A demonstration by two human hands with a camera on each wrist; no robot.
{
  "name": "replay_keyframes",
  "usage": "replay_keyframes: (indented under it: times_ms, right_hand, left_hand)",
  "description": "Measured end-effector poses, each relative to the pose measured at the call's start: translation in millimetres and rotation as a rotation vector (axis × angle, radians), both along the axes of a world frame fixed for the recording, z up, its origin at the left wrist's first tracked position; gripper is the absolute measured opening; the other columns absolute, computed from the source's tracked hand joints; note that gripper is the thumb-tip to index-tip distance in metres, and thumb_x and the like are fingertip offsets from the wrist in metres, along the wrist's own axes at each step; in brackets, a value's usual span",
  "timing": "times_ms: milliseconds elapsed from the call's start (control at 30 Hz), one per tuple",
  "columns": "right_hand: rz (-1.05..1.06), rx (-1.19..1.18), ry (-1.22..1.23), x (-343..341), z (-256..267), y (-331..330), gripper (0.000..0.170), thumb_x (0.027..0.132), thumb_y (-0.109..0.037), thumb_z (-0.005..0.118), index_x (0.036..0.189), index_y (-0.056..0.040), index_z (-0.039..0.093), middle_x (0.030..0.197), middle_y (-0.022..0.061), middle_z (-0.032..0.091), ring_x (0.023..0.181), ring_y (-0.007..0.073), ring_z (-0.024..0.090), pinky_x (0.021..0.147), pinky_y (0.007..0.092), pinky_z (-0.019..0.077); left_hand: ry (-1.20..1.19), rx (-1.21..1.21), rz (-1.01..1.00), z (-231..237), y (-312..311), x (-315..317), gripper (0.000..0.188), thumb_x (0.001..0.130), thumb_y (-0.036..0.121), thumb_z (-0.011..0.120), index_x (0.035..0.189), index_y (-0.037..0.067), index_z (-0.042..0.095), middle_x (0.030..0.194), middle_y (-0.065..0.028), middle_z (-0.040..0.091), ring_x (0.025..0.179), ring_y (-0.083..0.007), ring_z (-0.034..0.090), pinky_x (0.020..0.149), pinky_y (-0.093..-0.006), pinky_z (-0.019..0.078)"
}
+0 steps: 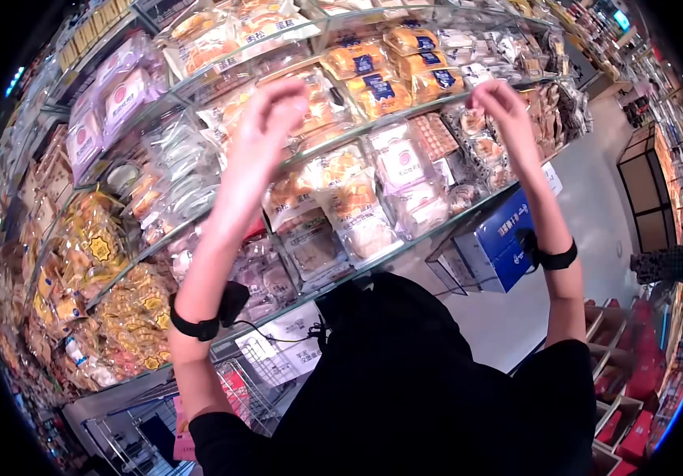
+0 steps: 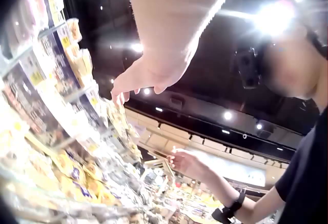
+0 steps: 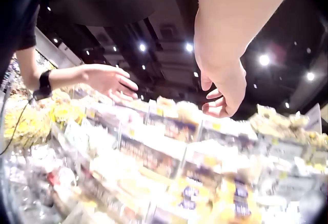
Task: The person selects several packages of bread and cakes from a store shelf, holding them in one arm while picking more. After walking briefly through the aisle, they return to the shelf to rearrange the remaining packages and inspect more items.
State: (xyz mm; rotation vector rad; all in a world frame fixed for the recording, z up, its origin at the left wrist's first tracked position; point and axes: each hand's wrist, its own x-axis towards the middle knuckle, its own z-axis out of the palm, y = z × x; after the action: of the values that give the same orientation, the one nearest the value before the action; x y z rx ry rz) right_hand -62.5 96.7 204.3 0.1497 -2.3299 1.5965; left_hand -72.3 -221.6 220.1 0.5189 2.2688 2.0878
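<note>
Using yellow packs (image 1: 377,94) on glass shelf (image 1: 309,151) as reference, sides per head view. Seeing left grip (image 1: 270,119) raised left of yellow packs, partly open, fingers loosely bent, holding nothing. In front of cake bags (image 1: 321,103), just left of yellow packs. Seeing right grip (image 1: 504,111) raised right of yellow packs, also partly open, fingers relaxed and bent down, holding nothing. In front of brown snack packs (image 1: 484,149), lower right of yellow packs. Getting both well apart, above the goods per wrist views. Below yellow packs: white pack with a pink circle (image 1: 406,166), plus clear bread bags (image 1: 355,210) slightly left. Left of yellow packs: stacked clear bags (image 1: 183,170); farther left, purple bags (image 1: 126,97). Well down and left: gold bags (image 1: 102,246) in a big heap. Down and right of yellow packs, past the shelf edge: blue box (image 1: 504,238) with white print. Far right: dark-panelled case (image 1: 645,181). Far below left: wire cart (image 1: 250,401) and white sign (image 1: 286,341). Noting black wristband (image 1: 191,321) on left forearm, black strap (image 1: 557,255) on right, both lower than yellow packs. Also black clothing (image 1: 413,381), far below them.
</note>
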Motion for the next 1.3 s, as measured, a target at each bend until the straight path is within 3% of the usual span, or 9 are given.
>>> replay_keyframes:
  times_ms: [200,267,467,533,667,700,800,967,1300]
  right_hand:
    - [-0.097,0.264,-0.298,-7,-201,64,0.029,0.08,-0.028,0.062,0.087,-0.0001,0.058,0.071,0.0053,0.059,0.065,0.0114,0.055,0.061,0.0254,0.0449]
    - [-0.068,0.249,-0.276,-16,-228,59,0.033,0.079,-0.029,0.063,0.093,0.0005,0.057,0.073,0.0082,0.061,0.065,0.0129,0.056,0.061,0.0267,0.0454]
    - [0.025,0.049,-0.19,-32,-282,50,0.024,0.078,-0.019,0.062,0.089,0.0002,0.055,0.065,0.0081,0.057,0.059,0.0137,0.054,0.054,0.0283,0.0431]
    - [0.068,-0.012,-0.235,-32,-271,52,0.02,0.078,-0.016,0.062,0.087,0.0006,0.055,0.066,0.0081,0.056,0.06,0.014,0.054,0.055,0.0277,0.0424]
    - [0.043,0.041,-0.264,-35,-276,58,0.021,0.078,-0.015,0.062,0.087,0.0018,0.054,0.072,0.01,0.058,0.065,0.016,0.055,0.061,0.0287,0.0437]
    - [0.088,0.067,-0.227,-37,-275,61,0.021,0.078,-0.015,0.062,0.087,0.0019,0.055,0.073,0.0108,0.059,0.066,0.0165,0.056,0.061,0.029,0.0441]
    - [0.152,-0.047,-0.184,-42,-264,85,0.023,0.078,-0.018,0.062,0.089,0.0017,0.056,0.079,0.0122,0.057,0.072,0.0208,0.056,0.066,0.0301,0.0445]
    - [-0.139,-0.02,-0.224,-20,-242,156,0.015,0.082,-0.013,0.057,0.086,0.0016,0.057,0.074,0.0118,0.061,0.068,0.0192,0.059,0.062,0.0303,0.0453]
    - [0.052,0.219,-0.287,-16,-301,175,0.012,0.077,-0.009,0.056,0.082,0.0016,0.058,0.076,0.0169,0.06,0.074,0.0299,0.059,0.067,0.0377,0.0461]
  left_hand:
    - [-0.551,-0.179,-0.052,-148,110,20,0.053,0.079,0.028,0.059,0.119,-0.001,0.041,0.106,-0.0111,0.053,0.091,-0.0179,0.053,0.078,-0.0287,0.0432]
    - [-0.537,-0.34,-0.016,-214,136,5,0.054,0.079,0.027,0.06,0.119,-0.003,0.04,0.103,-0.0109,0.055,0.09,-0.0166,0.053,0.076,-0.0267,0.0422]
    - [-0.512,-0.159,0.281,-271,182,-4,0.053,0.081,0.024,0.059,0.119,-0.007,0.038,0.104,-0.0148,0.054,0.093,-0.0168,0.053,0.081,-0.0285,0.0415]
    - [-0.234,-0.23,0.223,-299,189,-8,0.053,0.082,0.021,0.059,0.12,-0.007,0.036,0.106,-0.0154,0.053,0.095,-0.0179,0.053,0.082,-0.0285,0.0417]
    - [-0.156,-0.517,0.41,-319,193,-8,0.052,0.08,0.018,0.06,0.118,-0.008,0.036,0.102,-0.016,0.054,0.09,-0.0187,0.054,0.08,-0.0287,0.043]
    - [-0.291,-0.296,0.377,-305,191,-5,0.054,0.076,0.022,0.059,0.116,-0.009,0.039,0.108,-0.0284,0.048,0.103,-0.0385,0.045,0.091,-0.0386,0.035]
    - [-0.103,-0.588,0.546,-241,209,22,0.056,0.079,0.022,0.059,0.119,-0.008,0.035,0.112,-0.0262,0.041,0.107,-0.0371,0.04,0.091,-0.0403,0.0326]
    - [0.067,-0.686,0.414,-196,225,65,0.048,0.082,0.015,0.054,0.121,-0.004,0.033,0.115,-0.0222,0.039,0.11,-0.0368,0.037,0.094,-0.0405,0.0305]
    - [0.187,-0.701,0.201,-209,276,98,0.036,0.079,0.004,0.056,0.113,-0.001,0.044,0.121,-0.0168,0.038,0.112,-0.0349,0.039,0.093,-0.0396,0.0353]
